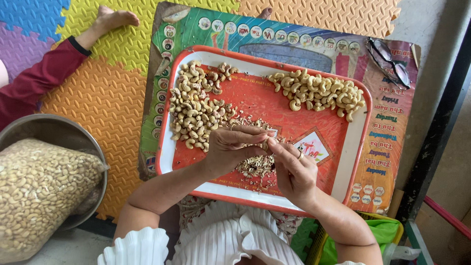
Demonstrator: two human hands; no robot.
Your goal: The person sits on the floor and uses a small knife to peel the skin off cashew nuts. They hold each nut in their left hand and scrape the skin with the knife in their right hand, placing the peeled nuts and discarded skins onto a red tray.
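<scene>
A red tray (353,147) with a white rim lies in front of me on a printed poster sheet. My left hand (230,147) and my right hand (293,172) meet over the tray's middle, fingertips pinching one cashew nut (265,145) between them. A ring sits on my right hand. Beneath my hands lies a scatter of thin skin flakes (255,169). A heap of cashews with skin (194,110) fills the tray's left side. A paler heap of peeled cashews (319,91) lies at the far right.
A metal bowl (54,128) at the left holds a clear bag of cashews (34,186). Black glasses (390,61) rest on the poster's (387,132) far right corner. Another person's leg in a red sleeve (44,78) lies on the coloured foam mat (108,98). A basket with green plastic (382,230) stands at my right.
</scene>
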